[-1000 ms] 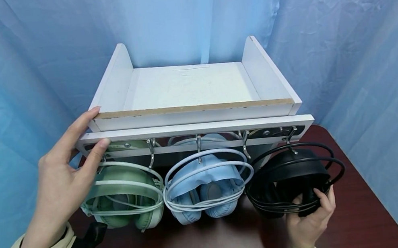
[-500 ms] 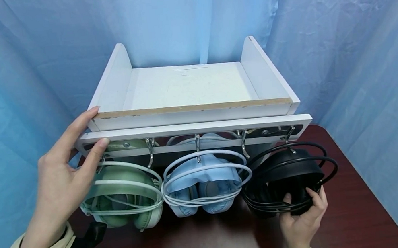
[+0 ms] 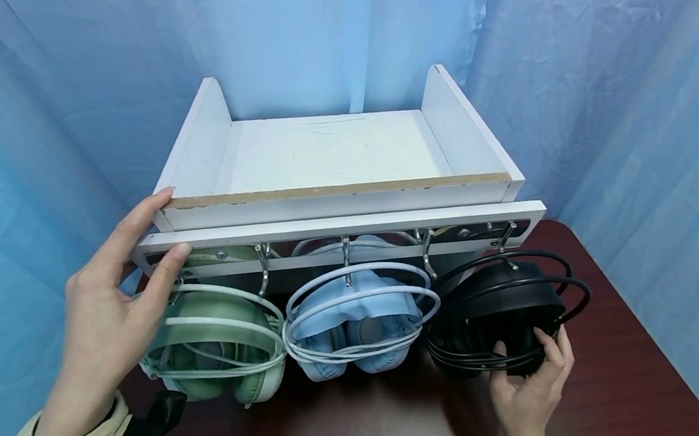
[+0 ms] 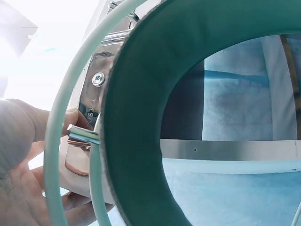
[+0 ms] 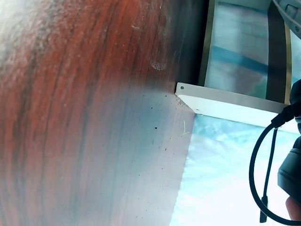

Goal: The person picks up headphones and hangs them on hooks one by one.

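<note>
My left hand (image 3: 105,304) grips the left end of a white shelf rack (image 3: 344,226), index finger on the shelf corner and thumb on the hook rail. Green headphones (image 3: 216,323) with mint cable loops hang just below it; their headband (image 4: 134,117) fills much of the left wrist view. Blue headphones (image 3: 359,307) hang at the middle hook. On the right, my right hand (image 3: 530,387) holds the lower part of black headphones (image 3: 511,295), under the rightmost hook (image 3: 506,233). In the right wrist view only a fingertip (image 5: 294,207) shows beside a black earcup (image 5: 290,176).
Metal hooks (image 3: 263,270) line the rail, some between the headphones. Beneath lies a dark red-brown wooden table (image 3: 620,360). Blue curtains (image 3: 645,109) surround the back and sides. A black strap (image 3: 154,423) sticks out from the left sleeve.
My right hand and the black headphones have shifted slightly left, mostly in the first half second. The rack and blue headphones appear a little further left too. My left hand stays put.
</note>
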Tool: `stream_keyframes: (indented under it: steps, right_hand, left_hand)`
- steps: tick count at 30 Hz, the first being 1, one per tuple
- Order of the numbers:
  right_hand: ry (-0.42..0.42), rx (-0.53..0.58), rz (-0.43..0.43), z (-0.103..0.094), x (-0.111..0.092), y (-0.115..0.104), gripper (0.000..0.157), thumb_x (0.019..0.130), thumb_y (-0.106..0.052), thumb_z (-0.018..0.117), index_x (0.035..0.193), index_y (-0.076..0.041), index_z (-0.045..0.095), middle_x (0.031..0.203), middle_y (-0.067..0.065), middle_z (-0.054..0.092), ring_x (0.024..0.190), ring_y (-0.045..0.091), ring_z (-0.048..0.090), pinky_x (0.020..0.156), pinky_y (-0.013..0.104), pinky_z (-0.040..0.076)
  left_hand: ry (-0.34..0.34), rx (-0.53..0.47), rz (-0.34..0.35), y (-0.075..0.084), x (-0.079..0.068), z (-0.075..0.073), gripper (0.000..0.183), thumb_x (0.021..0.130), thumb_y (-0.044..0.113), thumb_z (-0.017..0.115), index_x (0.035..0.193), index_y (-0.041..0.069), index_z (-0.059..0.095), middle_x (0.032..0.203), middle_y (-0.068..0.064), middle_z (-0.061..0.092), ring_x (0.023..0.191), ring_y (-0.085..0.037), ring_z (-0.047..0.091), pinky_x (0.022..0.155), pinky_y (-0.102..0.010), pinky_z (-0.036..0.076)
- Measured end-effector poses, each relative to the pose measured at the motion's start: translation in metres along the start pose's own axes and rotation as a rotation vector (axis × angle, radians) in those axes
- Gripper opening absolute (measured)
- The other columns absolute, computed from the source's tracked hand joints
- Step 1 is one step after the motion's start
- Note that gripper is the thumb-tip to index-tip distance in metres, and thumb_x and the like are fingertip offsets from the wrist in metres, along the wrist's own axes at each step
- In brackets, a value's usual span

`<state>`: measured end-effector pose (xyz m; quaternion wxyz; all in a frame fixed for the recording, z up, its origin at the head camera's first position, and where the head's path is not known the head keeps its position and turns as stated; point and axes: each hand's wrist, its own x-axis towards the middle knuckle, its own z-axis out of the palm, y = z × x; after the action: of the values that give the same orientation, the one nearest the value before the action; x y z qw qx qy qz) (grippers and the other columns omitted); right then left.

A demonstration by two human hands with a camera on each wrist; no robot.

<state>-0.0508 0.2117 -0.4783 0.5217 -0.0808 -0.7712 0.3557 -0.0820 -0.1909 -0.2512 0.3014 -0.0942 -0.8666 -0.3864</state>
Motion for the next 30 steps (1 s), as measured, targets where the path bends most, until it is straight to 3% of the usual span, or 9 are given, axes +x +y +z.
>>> stream_keyframes:
  steps: [4,9,12,17,20,22,25,27,30]
  right_hand:
    - [-0.026,-0.032,-0.024,-0.002,0.000,0.002,0.050,0.081,-0.020,0.068,0.120,0.004,0.048,0.141,0.016,0.038,0.119,0.033,0.047,0.082,0.007,0.036]
    - [-0.054,-0.059,-0.043,-0.005,-0.001,0.004,0.055,0.080,-0.019,0.069,0.125,0.003,0.048,0.140,0.017,0.039,0.090,-0.001,0.050,0.069,0.007,0.035]
    - [-0.051,-0.048,-0.045,-0.007,-0.001,0.006,0.057,0.078,-0.019,0.071,0.126,0.003,0.048,0.138,0.019,0.041,0.087,-0.011,0.045,0.069,0.006,0.035]
    - [-0.045,-0.027,-0.064,-0.008,0.000,0.010,0.061,0.079,-0.026,0.070,0.127,0.005,0.047,0.134,0.023,0.045,0.094,-0.011,0.045,0.074,0.002,0.034]
    - [-0.045,-0.009,-0.085,-0.009,0.001,0.010,0.065,0.081,-0.033,0.067,0.127,0.007,0.046,0.133,0.025,0.046,0.099,-0.010,0.045,0.077,0.001,0.034]
    - [-0.042,0.007,-0.103,-0.009,0.003,0.007,0.067,0.081,-0.036,0.065,0.127,0.009,0.046,0.132,0.025,0.046,0.100,-0.010,0.045,0.078,0.001,0.033]
    - [-0.032,0.037,-0.127,-0.009,0.004,0.008,0.069,0.081,-0.038,0.066,0.125,0.011,0.046,0.130,0.025,0.048,0.101,-0.007,0.047,0.079,0.000,0.034]
    - [-0.024,0.062,-0.138,-0.010,0.003,0.009,0.070,0.080,-0.037,0.067,0.124,0.012,0.046,0.129,0.026,0.048,0.104,-0.001,0.050,0.081,0.002,0.036]
    - [-0.020,0.091,-0.147,-0.012,0.004,0.010,0.069,0.080,-0.036,0.067,0.124,0.013,0.046,0.128,0.027,0.049,0.112,0.011,0.051,0.084,0.004,0.037]
  left_hand:
    - [-0.009,0.013,0.002,0.000,0.000,0.000,0.058,0.085,0.009,0.065,0.135,0.033,0.048,0.136,-0.006,0.052,0.108,-0.016,0.055,0.070,-0.006,0.033]
    - [0.001,0.026,0.019,0.000,0.000,0.000,0.059,0.085,0.008,0.065,0.135,0.033,0.048,0.135,-0.008,0.053,0.102,0.009,0.051,0.065,-0.009,0.032]
    - [0.006,0.028,0.024,-0.001,0.000,0.000,0.059,0.085,0.008,0.066,0.135,0.033,0.047,0.135,-0.007,0.052,0.105,0.008,0.051,0.066,-0.009,0.032]
    - [0.005,0.040,0.028,-0.001,0.000,0.001,0.060,0.085,0.008,0.066,0.136,0.034,0.046,0.137,-0.006,0.051,0.106,-0.016,0.056,0.067,-0.008,0.032]
    - [0.001,0.036,0.023,-0.001,0.000,0.000,0.061,0.085,0.009,0.066,0.136,0.034,0.046,0.137,-0.005,0.050,0.108,-0.014,0.055,0.070,-0.007,0.033]
    - [0.001,0.038,0.023,-0.001,0.000,0.000,0.061,0.085,0.009,0.066,0.136,0.034,0.046,0.137,-0.005,0.051,0.107,-0.005,0.055,0.070,-0.007,0.033]
    - [0.001,0.048,0.026,0.000,0.000,0.000,0.062,0.084,0.008,0.067,0.136,0.034,0.046,0.138,-0.004,0.050,0.111,-0.009,0.055,0.062,-0.012,0.031]
    - [0.003,0.059,0.030,0.001,0.000,0.000,0.063,0.084,0.008,0.067,0.137,0.035,0.044,0.138,-0.005,0.049,0.117,-0.013,0.053,0.067,-0.020,0.036]
    - [0.012,0.069,0.029,0.001,-0.001,0.000,0.067,0.083,0.008,0.068,0.137,0.036,0.042,0.138,-0.005,0.049,0.125,-0.026,0.048,0.079,-0.021,0.037]
